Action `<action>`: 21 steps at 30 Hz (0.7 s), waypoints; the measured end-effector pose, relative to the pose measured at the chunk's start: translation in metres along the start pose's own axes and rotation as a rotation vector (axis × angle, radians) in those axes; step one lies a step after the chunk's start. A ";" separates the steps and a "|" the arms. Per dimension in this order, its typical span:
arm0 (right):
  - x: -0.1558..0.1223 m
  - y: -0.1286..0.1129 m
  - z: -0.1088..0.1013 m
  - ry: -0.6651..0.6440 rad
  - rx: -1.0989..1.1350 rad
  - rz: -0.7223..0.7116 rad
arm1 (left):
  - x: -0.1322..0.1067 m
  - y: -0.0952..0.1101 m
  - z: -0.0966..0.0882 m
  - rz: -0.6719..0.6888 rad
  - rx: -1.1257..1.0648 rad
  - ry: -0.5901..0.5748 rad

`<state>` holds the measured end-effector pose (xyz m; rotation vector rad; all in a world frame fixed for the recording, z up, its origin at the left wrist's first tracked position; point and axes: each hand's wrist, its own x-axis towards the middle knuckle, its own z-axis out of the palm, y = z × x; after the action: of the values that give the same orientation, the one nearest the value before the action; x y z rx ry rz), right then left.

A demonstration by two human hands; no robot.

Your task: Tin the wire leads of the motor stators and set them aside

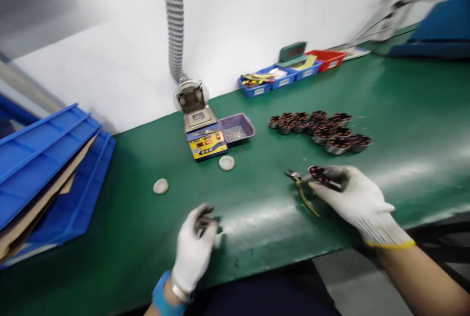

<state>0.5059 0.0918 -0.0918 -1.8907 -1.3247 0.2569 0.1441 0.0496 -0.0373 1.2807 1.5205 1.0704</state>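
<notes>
The right hand has its grip closed around one stator, over the tabletop beside the cutters. It looks stiff and fairly heavy for its size, its metal wall probably smooth under gloves; the copper windings seem the fragile part, so the outer rim suits holding. The left hand is half curled; I cannot tell whether it holds anything.

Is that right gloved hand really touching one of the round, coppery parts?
Touching. The head view shows it: the right hand grips one round part, its dark-tipped fingers pressed against it.
</notes>
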 end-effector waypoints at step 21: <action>-0.048 -0.153 0.065 -0.176 0.258 -0.836 | 0.046 0.001 0.020 -0.348 -1.202 -0.508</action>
<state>0.3411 0.1026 -0.0406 -0.9990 -1.9667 0.1465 0.1590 0.0968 -0.0455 0.3500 0.4639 1.0264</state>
